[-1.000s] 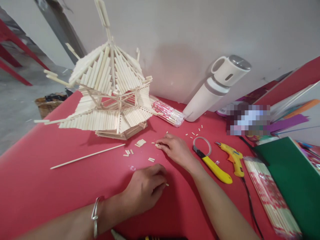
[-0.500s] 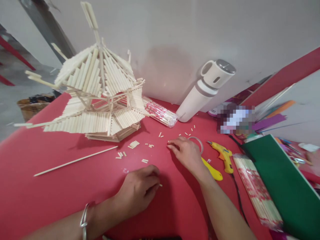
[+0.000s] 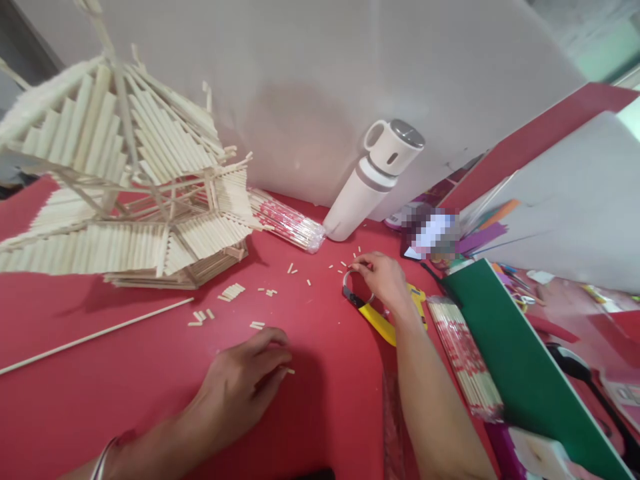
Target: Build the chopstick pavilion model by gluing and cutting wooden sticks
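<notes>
My left hand (image 3: 245, 373) rests curled low on the red table (image 3: 330, 400), with a short stick piece (image 3: 291, 371) poking out between thumb and fingers. Farther right, my right hand (image 3: 384, 280) reaches over a clear ring (image 3: 346, 280). Its fingertips are drawn together at the ring's far side; whether they hold anything is too small to tell. Below that hand lies a yellow-handled tool (image 3: 377, 324) with a dark tip. Several loose cut stick pieces (image 3: 231, 292) are scattered between the hands and the stick-built pavilion model (image 3: 200, 243).
One long stick (image 3: 95, 337) lies at left. A white flask (image 3: 357, 200) stands by the wall beside a wrapped stick bundle (image 3: 290, 220). At right are a yellow glue gun (image 3: 417, 297), partly hidden by my arm, another wrapped bundle (image 3: 465, 357) and a green board (image 3: 520, 367).
My right hand has moved right to the ring, leaving a small stick piece where its fingertips were. My left hand still holds its piece. The view has swung right.
</notes>
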`<state>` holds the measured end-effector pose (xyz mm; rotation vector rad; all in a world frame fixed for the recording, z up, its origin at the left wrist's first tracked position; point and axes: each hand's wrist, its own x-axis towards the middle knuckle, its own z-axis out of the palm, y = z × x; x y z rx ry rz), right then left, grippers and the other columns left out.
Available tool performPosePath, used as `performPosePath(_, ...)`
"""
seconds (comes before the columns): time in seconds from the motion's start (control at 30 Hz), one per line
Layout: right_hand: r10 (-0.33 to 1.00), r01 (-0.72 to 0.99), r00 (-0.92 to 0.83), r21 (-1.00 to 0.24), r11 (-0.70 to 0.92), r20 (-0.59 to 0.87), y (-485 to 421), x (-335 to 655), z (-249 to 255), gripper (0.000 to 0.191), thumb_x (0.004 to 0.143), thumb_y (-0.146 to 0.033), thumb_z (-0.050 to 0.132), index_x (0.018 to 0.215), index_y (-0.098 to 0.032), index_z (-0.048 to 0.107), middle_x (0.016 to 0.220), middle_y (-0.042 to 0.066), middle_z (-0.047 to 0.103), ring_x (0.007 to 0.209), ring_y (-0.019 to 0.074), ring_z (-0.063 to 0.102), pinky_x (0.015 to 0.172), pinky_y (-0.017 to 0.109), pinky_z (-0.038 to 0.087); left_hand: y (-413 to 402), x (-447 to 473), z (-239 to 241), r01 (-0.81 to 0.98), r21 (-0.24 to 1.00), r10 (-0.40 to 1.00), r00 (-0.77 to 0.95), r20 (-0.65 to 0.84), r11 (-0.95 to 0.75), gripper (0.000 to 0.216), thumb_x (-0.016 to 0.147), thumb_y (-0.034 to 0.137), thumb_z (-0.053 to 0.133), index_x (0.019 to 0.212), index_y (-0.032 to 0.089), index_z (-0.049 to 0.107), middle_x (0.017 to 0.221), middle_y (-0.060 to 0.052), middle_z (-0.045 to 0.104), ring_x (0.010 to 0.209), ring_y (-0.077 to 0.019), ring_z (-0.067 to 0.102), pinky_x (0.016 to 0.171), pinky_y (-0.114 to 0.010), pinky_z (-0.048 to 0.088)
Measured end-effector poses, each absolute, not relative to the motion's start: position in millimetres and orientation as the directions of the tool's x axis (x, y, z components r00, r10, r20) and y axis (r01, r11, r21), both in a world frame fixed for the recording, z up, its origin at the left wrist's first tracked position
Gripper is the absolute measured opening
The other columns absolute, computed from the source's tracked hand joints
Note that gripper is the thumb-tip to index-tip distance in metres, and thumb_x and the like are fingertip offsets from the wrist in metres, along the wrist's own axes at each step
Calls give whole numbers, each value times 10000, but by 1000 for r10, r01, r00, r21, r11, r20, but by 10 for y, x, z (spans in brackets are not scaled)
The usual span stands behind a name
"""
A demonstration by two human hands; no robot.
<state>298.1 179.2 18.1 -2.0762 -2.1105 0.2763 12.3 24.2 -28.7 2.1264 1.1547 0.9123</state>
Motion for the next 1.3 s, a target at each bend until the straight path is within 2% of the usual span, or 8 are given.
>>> performPosePath(0.13, 995, 966, -78, -253, 59, -64, 1776, 2892, 103, 147, 920, -352, 647, 964, -292, 773, 1066, 6, 750, 935, 180, 669, 747, 265, 427, 240, 128, -297, 493, 727, 865, 407, 293, -478, 188, 944, 159, 515, 966, 222, 691, 1061, -42, 670, 662, -75, 622, 636, -184, 465)
performPosePath(0.3, 990, 975, -101, -208, 78, -102, 1773, 2757, 64, 136, 917, -261, 623, 939, -254, 757, 1065, 36, 732, 957, 194, 667, 742, 267, 407, 235, 136, -284, 492, 723, 860, 417, 295, -486, 185, 948, 159, 515, 970, 225, 687, 1034, -36, 669, 748, -98, 663, 686, -190, 482)
performPosePath(0.53, 991, 979, -118, -173, 107, -56, 1796, 2636, 126, 211, 983, -257, 513, 965, -231, 721, 1064, 66, 709, 978, 192, 657, 750, 264, 405, 221, 127, -287, 481, 736, 862, 419, 285, -477, 199, 936, 140, 511, 943, 222, 692, 1027, -35, 670, 742, -99, 658, 680, -195, 481)
performPosePath(0.67, 985, 975, -155, -171, 141, -74, 1829, 2640, 183, 142, 930, -288, 613, 995, -273, 738, 1043, 29, 754, 962, 200, 671, 749, 271, 415, 216, 131, -290, 473, 748, 867, 414, 277, -465, 197, 938, 142, 514, 916, 217, 695, 1019, -36, 674, 758, -105, 662, 699, -198, 491)
performPosePath(0.8, 972, 973, -192, -154, 171, -135, 1851, 2652, 201, 176, 856, -241, 669, 995, -284, 768, 985, 20, 787, 925, 212, 696, 747, 284, 428, 221, 142, -279, 470, 751, 868, 408, 282, -465, 196, 949, 160, 519, 904, 217, 701, 1008, -37, 678, 742, -104, 658, 692, -202, 489)
performPosePath(0.97, 972, 965, -209, -183, 188, -104, 1869, 2635, 212, 192, 881, -240, 622, 995, -272, 773, 970, 12, 792, 920, 199, 706, 787, 282, 448, 233, 138, -255, 471, 748, 865, 420, 276, -467, 195, 946, 145, 518, 901, 213, 696, 989, -33, 681, 749, -107, 663, 695, -204, 486)
performPosePath(1.1, 962, 928, -273, -269, 258, -20, 1915, 2639, 182, 176, 908, -223, 604, 990, -254, 757, 1008, -3, 783, 931, 177, 699, 800, 268, 456, 223, 137, -267, 483, 741, 866, 420, 271, -466, 191, 937, 146, 529, 911, 222, 702, 1004, -30, 685, 763, -113, 672, 697, -209, 485)
performPosePath(1.3, 919, 889, -386, -299, 348, -77, 1996, 2678, 81, 161, 899, -174, 632, 977, -230, 761, 1046, 14, 778, 959, 163, 698, 847, 244, 468, 216, 138, -293, 500, 735, 871, 418, 259, -459, 198, 918, 127, 541, 918, 231, 709, 1021, -25, 689, 769, -118, 680, 701, -222, 488)
